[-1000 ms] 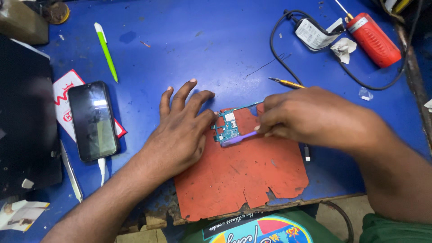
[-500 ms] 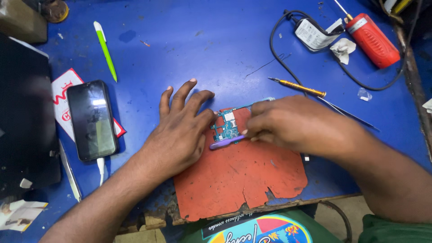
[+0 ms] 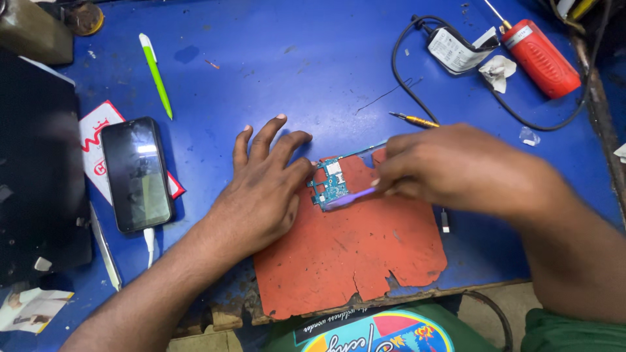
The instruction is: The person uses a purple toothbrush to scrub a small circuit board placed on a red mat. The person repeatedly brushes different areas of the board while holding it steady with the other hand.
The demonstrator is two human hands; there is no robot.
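Your right hand (image 3: 456, 166) blurs in motion, its fingers hiding the grip on the smeared purple tool (image 3: 349, 197). Your left hand (image 3: 264, 192) covers the board's (image 3: 332, 182) left edge. The red torch (image 3: 540, 57) and the dark slab (image 3: 36, 169) run off frame.

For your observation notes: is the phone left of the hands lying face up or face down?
Face up: the phone shows its dark glossy screen reflecting light.

Both forearms bare, no sleeves at the wrists. Left hand (image 3: 261, 195) and right hand (image 3: 456, 169): no rings, no watch, no gloves. Green garment at lower right.
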